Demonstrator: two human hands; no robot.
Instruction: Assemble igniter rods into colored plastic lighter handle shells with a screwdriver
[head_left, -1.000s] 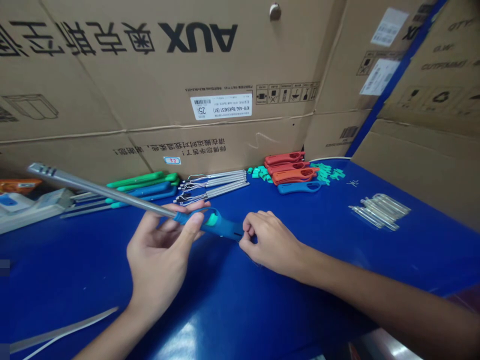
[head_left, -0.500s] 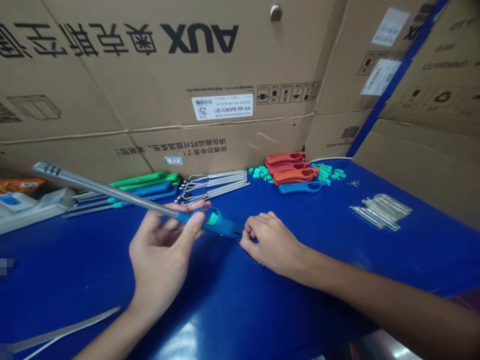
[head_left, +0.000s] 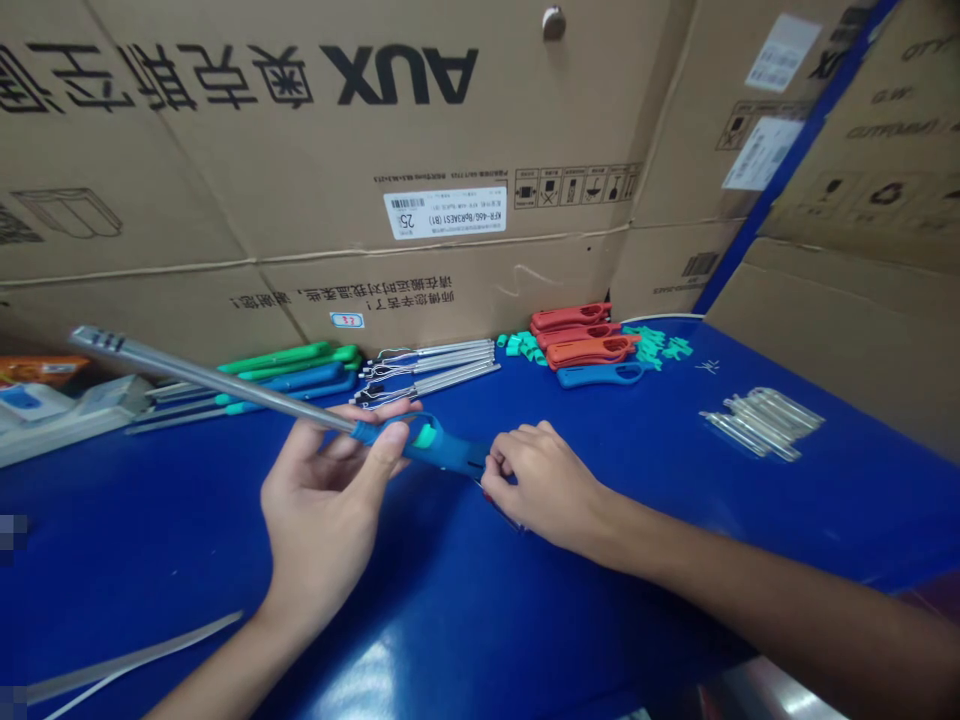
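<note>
A blue long-nosed lighter [head_left: 454, 453] with a green trigger and a metal tube lies across my left hand [head_left: 330, 510], whose thumb and fingers close on it near the trigger. Its tube points up and to the left. At the handle's rear end, the fingers of my right hand [head_left: 551, 490] are pinched together. A thin dark piece, perhaps a wire, shows below those fingers; the rest of what they pinch is hidden.
Along the cardboard wall lie green and blue lighters [head_left: 300, 375], metal tubes with wires [head_left: 442, 370], green pieces [head_left: 525, 347], and red, orange and blue handles [head_left: 592, 350]. Clear tubes [head_left: 765, 422] lie at right. A power strip [head_left: 82, 420] is at left, a pale strip [head_left: 142, 655] near front.
Almost nothing differs. The lighter and both hands keep their places, with only a very slight shift of the right fingers at the handle's end.
</note>
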